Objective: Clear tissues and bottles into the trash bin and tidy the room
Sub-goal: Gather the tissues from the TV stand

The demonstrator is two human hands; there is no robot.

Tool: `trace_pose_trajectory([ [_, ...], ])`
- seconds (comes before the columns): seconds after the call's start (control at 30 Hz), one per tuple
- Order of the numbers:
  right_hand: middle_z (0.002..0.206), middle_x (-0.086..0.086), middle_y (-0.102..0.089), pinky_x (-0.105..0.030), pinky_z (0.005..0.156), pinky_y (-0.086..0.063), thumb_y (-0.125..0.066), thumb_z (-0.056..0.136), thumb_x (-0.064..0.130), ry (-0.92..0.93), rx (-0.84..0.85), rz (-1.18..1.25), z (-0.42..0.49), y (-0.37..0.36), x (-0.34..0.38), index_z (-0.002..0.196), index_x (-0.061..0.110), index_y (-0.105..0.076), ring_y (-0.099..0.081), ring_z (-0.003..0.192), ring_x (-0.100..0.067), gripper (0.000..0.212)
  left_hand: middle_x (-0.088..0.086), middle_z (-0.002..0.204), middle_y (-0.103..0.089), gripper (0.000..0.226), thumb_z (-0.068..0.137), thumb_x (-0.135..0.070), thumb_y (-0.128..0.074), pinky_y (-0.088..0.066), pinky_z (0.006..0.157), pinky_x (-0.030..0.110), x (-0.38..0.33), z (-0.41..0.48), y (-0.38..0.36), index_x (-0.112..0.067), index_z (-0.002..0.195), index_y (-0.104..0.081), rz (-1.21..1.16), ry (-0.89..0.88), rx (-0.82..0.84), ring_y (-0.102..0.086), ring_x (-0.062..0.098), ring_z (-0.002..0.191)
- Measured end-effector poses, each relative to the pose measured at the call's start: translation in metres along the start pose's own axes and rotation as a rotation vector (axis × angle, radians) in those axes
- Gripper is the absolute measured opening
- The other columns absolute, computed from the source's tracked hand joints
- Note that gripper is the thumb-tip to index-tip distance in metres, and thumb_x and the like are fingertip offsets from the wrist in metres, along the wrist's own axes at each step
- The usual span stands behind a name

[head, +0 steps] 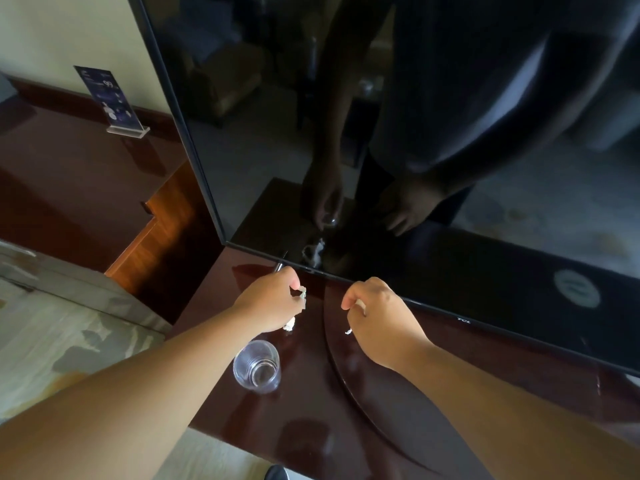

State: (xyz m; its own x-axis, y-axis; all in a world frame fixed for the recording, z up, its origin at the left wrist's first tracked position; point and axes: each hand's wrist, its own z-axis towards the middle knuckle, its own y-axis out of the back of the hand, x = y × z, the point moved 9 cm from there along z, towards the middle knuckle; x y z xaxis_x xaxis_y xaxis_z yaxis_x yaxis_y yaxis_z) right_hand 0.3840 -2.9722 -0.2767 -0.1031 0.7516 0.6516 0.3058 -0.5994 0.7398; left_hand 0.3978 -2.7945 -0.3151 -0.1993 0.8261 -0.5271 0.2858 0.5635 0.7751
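Head view: L hand (pixel 273 303) curled, pinching a tissue scrap (pixel 289 326). R hand (pixel 379 315) curled too, apparently on a tissue wad (pixel 361 305), mostly hidden by fingers. Both hover over cabinet top (pixel 311 420), just in front of TV (pixel 415 150) lower edge. Plastic cup (pixel 257 365) stands beside L wrist. Tissue: v. light, soft, tears easily, so bunch in fist, not by a corner. Bin not in view.
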Motion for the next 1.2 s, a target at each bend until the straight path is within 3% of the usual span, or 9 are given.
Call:
trace_pose_trajectory([
  [0.23, 0.095, 0.015, -0.048, -0.024, 0.064, -0.049, -0.042, 0.092, 0.016, -0.066, 0.016, -0.028, 0.019, -0.023, -0.007, 0.086, 0.028, -0.059, -0.055, 0.072, -0.005, 0.021, -0.008, 0.073, -0.054, 0.024, 0.080, -0.027, -0.055, -0.030, 0.048, 0.027, 0.030, 0.037, -0.025, -0.028, 0.101, -0.044, 0.136, 0.048, 0.170, -0.051, 0.008, 0.056],
  [0.7, 0.093, 0.016, -0.048, -0.023, 0.060, -0.048, -0.040, 0.090, 0.016, -0.130, 0.018, -0.056, 0.031, -0.032, -0.021, 0.083, 0.030, -0.058, -0.056, 0.068, -0.004, 0.024, -0.001, 0.079, -0.055, 0.045, 0.085, -0.040, -0.062, -0.040, 0.062, 0.032, 0.044, 0.065, -0.059, -0.014, 0.113, -0.039, 0.369, 0.026, 0.232, -0.057, 0.024, 0.076],
  [0.83, 0.094, 0.014, -0.049, -0.025, 0.061, -0.049, -0.041, 0.090, 0.015, -0.135, 0.015, -0.058, 0.030, -0.031, -0.024, 0.084, 0.029, -0.059, -0.056, 0.068, -0.005, 0.023, 0.003, 0.084, -0.054, 0.037, 0.089, -0.031, -0.058, -0.042, 0.065, 0.034, 0.048, 0.066, -0.066, -0.012, 0.115, -0.040, 0.404, 0.041, 0.242, -0.056, 0.026, 0.078],
  [0.97, 0.095, 0.015, -0.049, -0.024, 0.062, -0.049, -0.041, 0.091, 0.016, -0.139, 0.012, -0.055, 0.027, -0.030, -0.026, 0.083, 0.030, -0.058, -0.055, 0.069, -0.004, 0.023, 0.010, 0.096, -0.060, 0.022, 0.093, -0.013, -0.050, -0.047, 0.073, 0.039, 0.048, 0.067, -0.074, -0.005, 0.113, -0.047, 0.486, 0.015, 0.273, -0.062, 0.031, 0.095],
  [1.03, 0.094, 0.016, -0.049, -0.023, 0.060, -0.048, -0.041, 0.091, 0.016, -0.140, 0.015, -0.051, 0.025, -0.030, -0.026, 0.083, 0.031, -0.057, -0.056, 0.068, -0.004, 0.024, 0.007, 0.089, -0.056, 0.021, 0.092, -0.009, -0.048, -0.042, 0.068, 0.034, 0.048, 0.065, -0.075, -0.004, 0.112, -0.053, 0.455, 0.014, 0.300, -0.062, 0.029, 0.091],
  [1.1, 0.095, 0.016, -0.049, -0.022, 0.060, -0.048, -0.041, 0.091, 0.016, -0.140, 0.019, -0.045, 0.024, -0.030, -0.026, 0.084, 0.030, -0.058, -0.056, 0.068, -0.005, 0.023, 0.007, 0.094, -0.060, 0.018, 0.091, -0.009, -0.046, -0.037, 0.064, 0.027, 0.043, 0.062, -0.073, -0.007, 0.107, -0.055, 0.381, 0.008, 0.325, -0.060, 0.025, 0.085],
  [1.2, 0.095, 0.016, -0.049, -0.023, 0.061, -0.048, -0.041, 0.091, 0.016, -0.131, 0.016, -0.050, 0.021, -0.028, -0.025, 0.085, 0.029, -0.059, -0.056, 0.069, -0.005, 0.023, 0.008, 0.084, -0.069, 0.006, 0.083, -0.011, -0.046, -0.032, 0.051, 0.027, 0.033, 0.054, -0.063, -0.013, 0.079, -0.049, 0.260, -0.005, 0.328, -0.056, 0.016, 0.063],
])
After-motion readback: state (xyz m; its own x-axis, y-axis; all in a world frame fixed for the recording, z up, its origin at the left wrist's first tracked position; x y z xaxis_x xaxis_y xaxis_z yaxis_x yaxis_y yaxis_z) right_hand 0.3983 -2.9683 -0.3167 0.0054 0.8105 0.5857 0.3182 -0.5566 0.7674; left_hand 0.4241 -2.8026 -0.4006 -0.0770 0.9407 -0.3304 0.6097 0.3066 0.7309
